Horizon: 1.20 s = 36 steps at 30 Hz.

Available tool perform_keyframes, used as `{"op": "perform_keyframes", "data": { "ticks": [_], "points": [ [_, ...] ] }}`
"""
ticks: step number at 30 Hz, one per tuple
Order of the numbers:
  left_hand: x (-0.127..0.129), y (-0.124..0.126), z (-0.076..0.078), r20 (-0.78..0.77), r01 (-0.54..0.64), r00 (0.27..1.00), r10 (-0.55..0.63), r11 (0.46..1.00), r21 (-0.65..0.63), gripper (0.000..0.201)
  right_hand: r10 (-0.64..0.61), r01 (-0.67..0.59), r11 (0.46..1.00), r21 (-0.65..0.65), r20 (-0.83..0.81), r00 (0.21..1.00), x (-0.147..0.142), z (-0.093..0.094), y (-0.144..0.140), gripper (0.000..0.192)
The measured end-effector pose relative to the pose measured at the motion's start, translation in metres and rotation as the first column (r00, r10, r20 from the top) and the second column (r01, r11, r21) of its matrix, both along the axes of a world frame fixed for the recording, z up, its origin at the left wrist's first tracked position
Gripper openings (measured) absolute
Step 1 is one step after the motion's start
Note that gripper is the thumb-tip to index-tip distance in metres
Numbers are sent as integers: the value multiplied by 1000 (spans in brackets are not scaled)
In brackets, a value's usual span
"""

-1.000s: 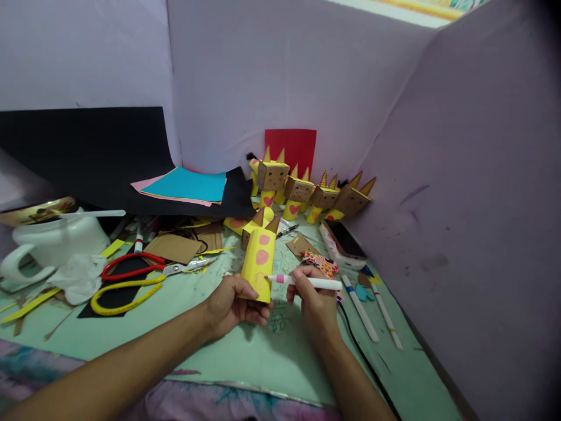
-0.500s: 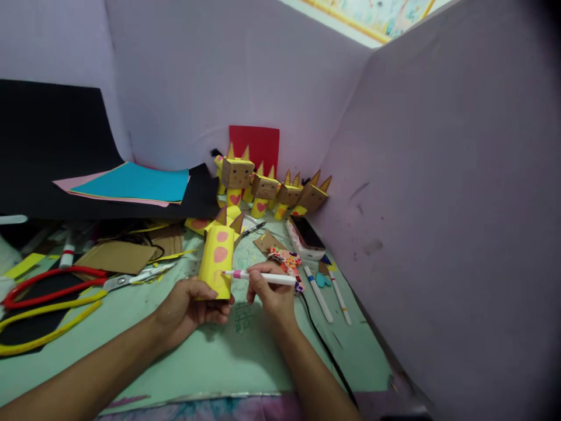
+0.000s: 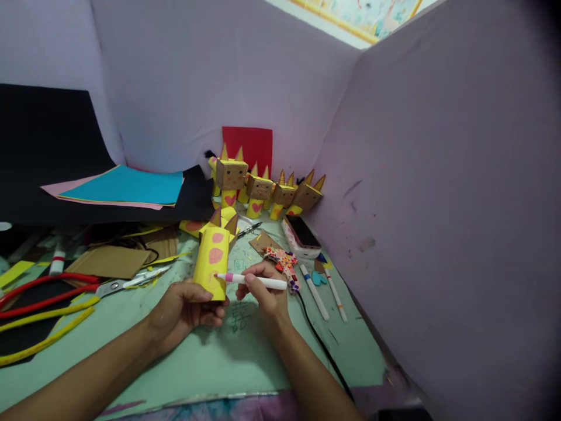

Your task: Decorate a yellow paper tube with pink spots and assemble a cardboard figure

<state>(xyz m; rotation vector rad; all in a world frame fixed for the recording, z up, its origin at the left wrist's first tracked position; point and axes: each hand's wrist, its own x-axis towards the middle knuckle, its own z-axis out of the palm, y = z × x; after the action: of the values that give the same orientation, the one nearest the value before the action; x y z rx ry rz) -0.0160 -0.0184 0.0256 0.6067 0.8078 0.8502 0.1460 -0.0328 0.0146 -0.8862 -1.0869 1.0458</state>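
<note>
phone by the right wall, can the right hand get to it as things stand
Probably not at once: the right hand grips a pink marker with its tip at the yellow paper figure. The phone lies face up beyond it, past a patterned scrap; nothing covers it.

- A home craft corner is showing here: lilac walls (image 3: 228, 76) are closing in a green table (image 3: 263, 356).
- Coloured paper sheets (image 3: 127, 186), scissors (image 3: 87, 287), markers (image 3: 314, 284) and finished cardboard figures (image 3: 258, 188) are crowding it.

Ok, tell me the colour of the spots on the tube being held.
Pink spots on the yellow tube, head view.
</note>
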Motion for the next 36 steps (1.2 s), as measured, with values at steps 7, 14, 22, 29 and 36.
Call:
{"op": "perform_keyframes", "data": {
  "ticks": [7, 14, 22, 29, 36],
  "points": [
    [0, 1, -4, 24, 15, 1000, -15, 1000, 11, 18, -7, 6, 1000, 20, 56, 998, 3, -1, -1, 17],
    [3, 0, -7, 63, 52, 997, -53, 998, 18, 19, 18, -20, 1000, 20, 119, 993, 9, -10, 2, 23],
    [5, -1, -7, 23, 57, 998, -57, 998, 25, 20, 23, -24, 1000, 7, 155, 988, 13, -12, 2, 25],
    [4, 0, -9, 54, 62, 996, -65, 997, 44, 20, 19, -17, 1000, -10, 167, 986, 13, -13, 3, 27],
    [4, -1, -9, 52, 59, 997, -61, 998, 37, 22, -41, 36, 999, 32, 178, 983, 11, -10, 1, 26]
  ]
}}
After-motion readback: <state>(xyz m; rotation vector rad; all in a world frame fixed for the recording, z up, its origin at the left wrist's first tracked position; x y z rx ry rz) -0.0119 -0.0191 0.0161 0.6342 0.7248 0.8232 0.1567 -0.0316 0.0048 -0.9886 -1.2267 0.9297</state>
